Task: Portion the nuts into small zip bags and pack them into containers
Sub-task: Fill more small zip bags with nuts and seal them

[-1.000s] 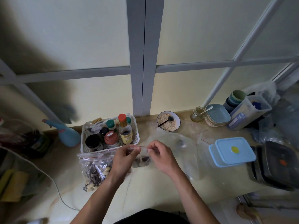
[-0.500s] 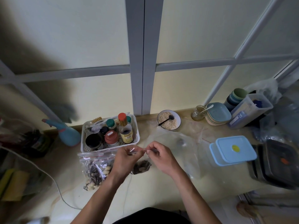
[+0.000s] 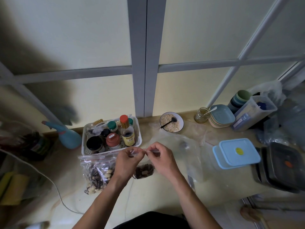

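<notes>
As far as the counter shows, here is how the job stands, going left to right.

Filled bags: a heap of zip bags of nuts [image 3: 99, 172] lies on the counter in front of the white basket of jars [image 3: 112, 138], so several portions look done, though none seems packed away yet.

Left hand: the left hand [image 3: 127, 162] has its fingers curled, pinching the left end of the seal strip.

Bag in hand: the small zip bag [image 3: 144, 170] hangs between the two hands, just right of the heap, held above the counter. Its red-lined mouth points up and runs level from left to right; the nut-filled belly sags straight down. By my judgement it is being pressed closed.

Right hand: the right hand [image 3: 160, 158] pinches the right end of the same strip, thumb and fingertips close together.

Large clear bag: a slack, nearly empty bag [image 3: 184, 146] lies just beyond the right hand.

Container: the blue lidded container [image 3: 237, 152] sits well to the right with its lid on; I cannot tell what is inside, so packing looks to be what is left.
</notes>
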Action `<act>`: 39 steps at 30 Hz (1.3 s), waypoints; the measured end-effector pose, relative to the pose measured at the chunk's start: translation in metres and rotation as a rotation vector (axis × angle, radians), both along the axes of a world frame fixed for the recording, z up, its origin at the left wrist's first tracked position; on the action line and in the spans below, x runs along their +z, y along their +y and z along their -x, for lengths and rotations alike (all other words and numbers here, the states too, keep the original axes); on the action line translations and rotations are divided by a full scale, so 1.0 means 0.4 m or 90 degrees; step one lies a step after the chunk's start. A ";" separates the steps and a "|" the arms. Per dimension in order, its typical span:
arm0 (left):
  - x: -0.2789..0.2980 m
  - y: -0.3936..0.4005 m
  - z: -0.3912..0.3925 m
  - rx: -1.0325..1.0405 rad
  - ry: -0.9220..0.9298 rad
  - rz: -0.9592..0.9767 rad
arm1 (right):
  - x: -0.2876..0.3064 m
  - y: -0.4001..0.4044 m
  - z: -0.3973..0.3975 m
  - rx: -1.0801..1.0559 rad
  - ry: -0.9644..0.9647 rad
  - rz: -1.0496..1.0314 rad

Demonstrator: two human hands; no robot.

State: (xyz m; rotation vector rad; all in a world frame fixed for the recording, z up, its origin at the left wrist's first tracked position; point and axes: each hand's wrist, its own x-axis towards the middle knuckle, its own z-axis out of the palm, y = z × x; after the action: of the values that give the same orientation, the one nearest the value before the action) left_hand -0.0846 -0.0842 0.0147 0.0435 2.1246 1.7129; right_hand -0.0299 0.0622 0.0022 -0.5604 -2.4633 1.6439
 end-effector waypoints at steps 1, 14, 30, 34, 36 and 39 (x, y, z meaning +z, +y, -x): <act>0.001 0.001 0.000 0.009 -0.003 -0.002 | 0.001 0.005 0.000 -0.001 -0.005 0.030; 0.014 -0.011 -0.013 -0.082 -0.003 -0.063 | -0.024 0.023 -0.009 0.007 -0.024 0.039; -0.007 -0.010 -0.009 -0.116 0.114 0.075 | 0.006 0.022 -0.010 0.016 -0.023 0.038; 0.000 -0.008 -0.013 -0.088 0.136 0.067 | -0.001 0.017 -0.011 0.009 -0.033 0.091; 0.006 -0.007 -0.015 -0.084 0.138 0.070 | -0.003 0.017 -0.011 0.008 -0.037 0.106; 0.009 -0.010 -0.012 -0.088 0.129 0.072 | -0.005 0.015 -0.015 -0.017 -0.032 0.137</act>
State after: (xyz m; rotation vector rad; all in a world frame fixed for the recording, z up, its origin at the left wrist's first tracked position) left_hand -0.0798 -0.0882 0.0183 0.3368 2.3006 1.5652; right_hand -0.0237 0.0683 0.0001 -0.6655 -2.3151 1.9200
